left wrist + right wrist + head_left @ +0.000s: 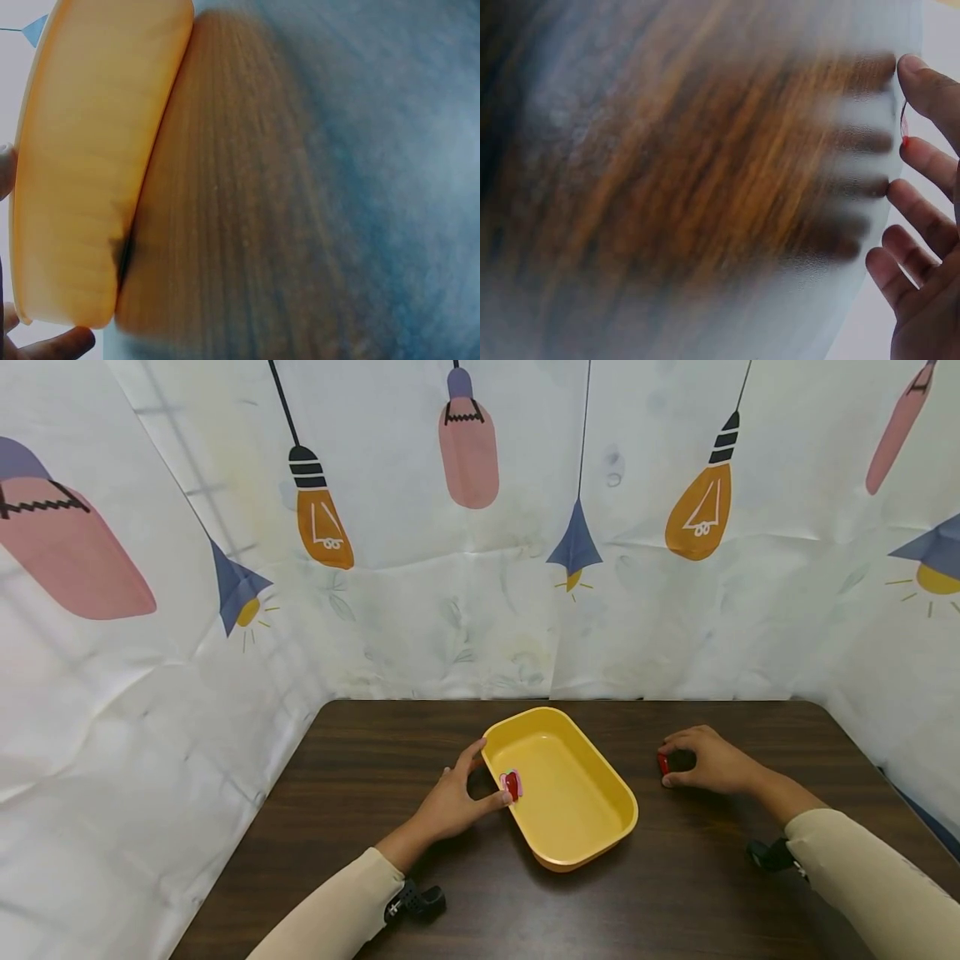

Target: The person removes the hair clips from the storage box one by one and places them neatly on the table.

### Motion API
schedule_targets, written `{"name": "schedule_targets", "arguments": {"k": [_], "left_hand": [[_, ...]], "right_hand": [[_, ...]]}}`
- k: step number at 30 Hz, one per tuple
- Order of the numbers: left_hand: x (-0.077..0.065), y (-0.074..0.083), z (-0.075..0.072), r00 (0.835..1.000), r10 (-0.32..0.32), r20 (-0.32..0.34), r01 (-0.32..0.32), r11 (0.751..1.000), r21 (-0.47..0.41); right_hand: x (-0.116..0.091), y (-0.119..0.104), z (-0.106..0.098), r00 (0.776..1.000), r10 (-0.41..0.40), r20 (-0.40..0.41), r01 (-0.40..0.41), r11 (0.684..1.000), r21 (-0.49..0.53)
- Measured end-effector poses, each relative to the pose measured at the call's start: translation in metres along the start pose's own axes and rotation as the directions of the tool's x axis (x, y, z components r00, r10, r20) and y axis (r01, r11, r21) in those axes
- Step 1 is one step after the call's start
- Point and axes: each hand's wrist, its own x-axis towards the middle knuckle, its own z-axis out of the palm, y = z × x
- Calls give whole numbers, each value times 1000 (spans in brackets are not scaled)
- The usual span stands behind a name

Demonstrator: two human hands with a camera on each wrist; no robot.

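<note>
A yellow plastic tray (573,806) with rounded corners sits on the table. My left hand (453,802) grips its left side, the fingertips at the rim and the thumb over the edge; the left wrist view shows the tray's outer wall (97,165) up close. Beside that thumb, just inside the rim, lies a small red-and-pink item (512,784). Over to the right, my right hand (705,760) pinches a small, thin red piece (663,763) between thumb and index finger, right at the tabletop. Only a red sliver (905,127) of it shows in the right wrist view.
The dark wood-grain table (390,752) reaches back to a white curtain (420,610) printed with lamps, which also hangs along both sides. A black strap device (416,902) is worn on the left wrist, another (772,855) on the right.
</note>
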Motion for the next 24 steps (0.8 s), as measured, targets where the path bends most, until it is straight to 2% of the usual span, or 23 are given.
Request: {"name": "schedule_targets", "arguments": {"k": [11, 17, 24], "left_hand": [[-1, 2, -1, 1000, 7, -1, -7, 1000, -7], [-1, 2, -1, 1000, 9, -5, -9, 1000, -5], [-1, 3, -2, 1000, 8, 3, -8, 1000, -7]], "right_hand": [[0, -1, -1, 1000, 8, 8, -8, 1000, -6], [5, -10, -10, 999, 37, 8, -37, 999, 19], [17, -22, -22, 1000, 26, 1, -26, 1000, 17]]}}
